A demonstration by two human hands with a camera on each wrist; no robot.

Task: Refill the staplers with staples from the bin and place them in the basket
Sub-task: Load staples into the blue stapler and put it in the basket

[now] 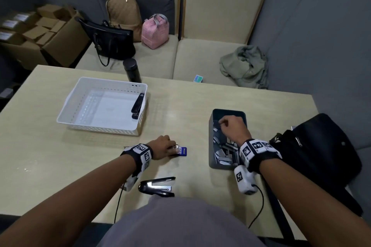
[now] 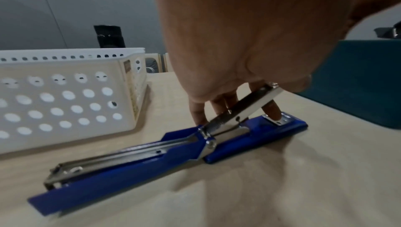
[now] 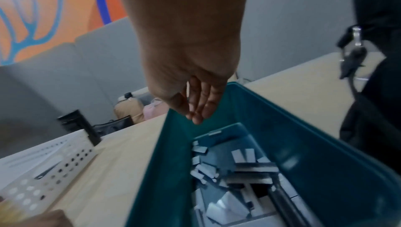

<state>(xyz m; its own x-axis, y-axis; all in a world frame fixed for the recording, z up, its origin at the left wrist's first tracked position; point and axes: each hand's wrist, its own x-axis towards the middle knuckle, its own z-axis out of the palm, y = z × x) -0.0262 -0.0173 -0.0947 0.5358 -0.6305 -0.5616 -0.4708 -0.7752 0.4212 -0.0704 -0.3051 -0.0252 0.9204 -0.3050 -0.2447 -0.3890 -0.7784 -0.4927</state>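
The left hand (image 2: 249, 62) held the blue stapler (image 2: 173, 151) open; the right hand (image 3: 195, 100), fingers loose and empty, should pick one strip from the bin (image 3: 303, 127) at lower right

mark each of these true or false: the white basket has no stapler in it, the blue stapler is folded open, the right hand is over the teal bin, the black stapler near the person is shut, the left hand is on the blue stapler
1. The white basket has no stapler in it. False: one black stapler leans against its right wall.
2. The blue stapler is folded open. True.
3. The right hand is over the teal bin. True.
4. The black stapler near the person is shut. False: it lies open on the table.
5. The left hand is on the blue stapler. True.
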